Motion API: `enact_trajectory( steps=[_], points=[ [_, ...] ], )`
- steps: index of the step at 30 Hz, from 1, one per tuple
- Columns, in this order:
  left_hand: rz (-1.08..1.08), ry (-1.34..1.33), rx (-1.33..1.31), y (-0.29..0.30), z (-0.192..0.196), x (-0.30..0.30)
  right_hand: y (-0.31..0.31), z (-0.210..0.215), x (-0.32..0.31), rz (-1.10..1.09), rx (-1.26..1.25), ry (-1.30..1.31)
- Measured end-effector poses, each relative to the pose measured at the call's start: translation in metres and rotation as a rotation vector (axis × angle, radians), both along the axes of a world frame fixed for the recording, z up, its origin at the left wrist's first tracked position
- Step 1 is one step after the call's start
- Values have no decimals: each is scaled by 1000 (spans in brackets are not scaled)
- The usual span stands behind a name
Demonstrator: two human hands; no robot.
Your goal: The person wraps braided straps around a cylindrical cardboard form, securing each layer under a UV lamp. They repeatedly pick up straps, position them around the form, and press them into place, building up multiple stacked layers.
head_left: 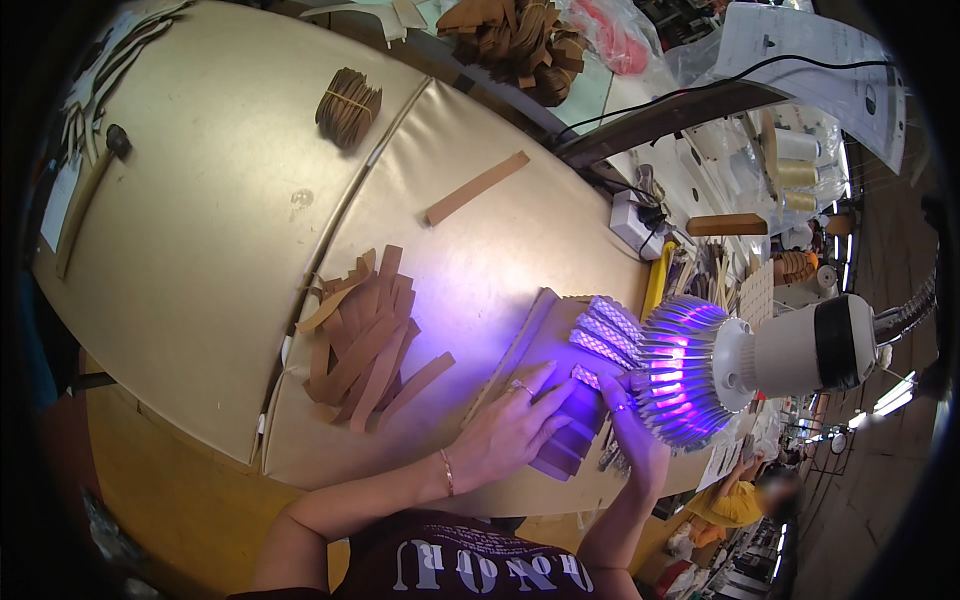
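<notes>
Under the purple light of a finned lamp [685, 370], my left hand [505, 430] lies with fingers spread and stretched over brown strips [565, 440] on a flat brown board [535, 340]. My right hand [640, 430] reaches in from the other side, its fingertips closed at the edge of a short, light-patterned strip [585, 377]. The lamp and glare partly hide those fingers. Just beyond both hands are several folded patterned strips [605, 332], side by side on the board. Left of my left hand sits a loose heap of brown strips [365, 345].
A single brown strip [477, 188] and a banded brown bundle [348, 108] lie farther off on the padded table [230, 200]. A hammer [90, 195] is at the far left. Beyond the lamp are a white power box [637, 222] and thread spools [797, 172]. A person in yellow [735, 500] sits at right.
</notes>
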State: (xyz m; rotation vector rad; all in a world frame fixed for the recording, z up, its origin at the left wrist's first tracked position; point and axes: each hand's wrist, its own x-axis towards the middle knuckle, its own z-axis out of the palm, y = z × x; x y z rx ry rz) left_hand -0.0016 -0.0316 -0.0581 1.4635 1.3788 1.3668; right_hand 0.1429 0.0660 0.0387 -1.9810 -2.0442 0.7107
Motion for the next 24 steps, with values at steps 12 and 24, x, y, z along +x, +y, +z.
enact_trajectory(
  steps=[12, 24],
  points=[
    [17, -11, 52, 1, -2, 0, -2, 3, -11, 72, 64, 7],
    [2, -62, -1, -1, 2, -1, -1, 13, -23, 121, 30, -59]
  ],
)
